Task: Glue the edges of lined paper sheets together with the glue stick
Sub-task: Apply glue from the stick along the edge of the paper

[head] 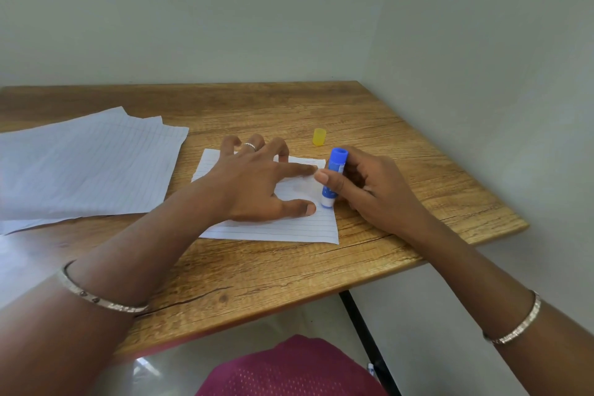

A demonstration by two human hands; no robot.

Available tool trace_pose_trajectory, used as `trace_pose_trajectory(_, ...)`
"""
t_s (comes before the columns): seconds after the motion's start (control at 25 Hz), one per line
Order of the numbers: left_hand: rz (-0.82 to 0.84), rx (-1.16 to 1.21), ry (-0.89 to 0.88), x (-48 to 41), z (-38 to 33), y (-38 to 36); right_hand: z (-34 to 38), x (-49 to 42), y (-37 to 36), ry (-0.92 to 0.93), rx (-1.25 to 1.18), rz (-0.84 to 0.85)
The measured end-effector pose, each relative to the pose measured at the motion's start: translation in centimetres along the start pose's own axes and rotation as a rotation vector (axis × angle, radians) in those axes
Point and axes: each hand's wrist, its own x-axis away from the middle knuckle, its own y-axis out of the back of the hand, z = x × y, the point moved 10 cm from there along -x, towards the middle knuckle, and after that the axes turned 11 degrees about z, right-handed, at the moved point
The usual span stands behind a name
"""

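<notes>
A small lined paper sheet point(283, 228) lies flat near the middle of the wooden table point(369, 112). My left hand point(257, 180) presses on it with fingers spread, index and thumb close to the sheet's right edge. My right hand point(369, 190) grips a blue glue stick point(332, 177) held tip down, its white end touching the paper's right edge between my left index and thumb. The stick's yellow cap point(319, 137) stands by itself on the table just behind the sheet.
A loose pile of larger lined sheets point(83, 164) covers the table's left side. Walls close in behind and to the right. The table's right edge runs close to my right hand. A black table leg point(366, 334) shows below.
</notes>
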Motion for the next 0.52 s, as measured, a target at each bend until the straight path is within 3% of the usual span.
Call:
trace_pose_trajectory(0.12,0.003,0.011,0.001,0.0,0.2,0.0,-0.3,-0.1,1.0,-0.017,-0.007,-0.094)
trace_pose_trajectory(0.32,0.001,0.005,0.016,0.0,0.4,-0.2,0.1,0.2,0.1,-0.019,-0.025,-0.001)
trace_pose_trajectory(0.52,0.022,0.016,0.037,0.0,0.6,-0.5,-0.3,0.4,1.5,-0.043,-0.056,-0.120)
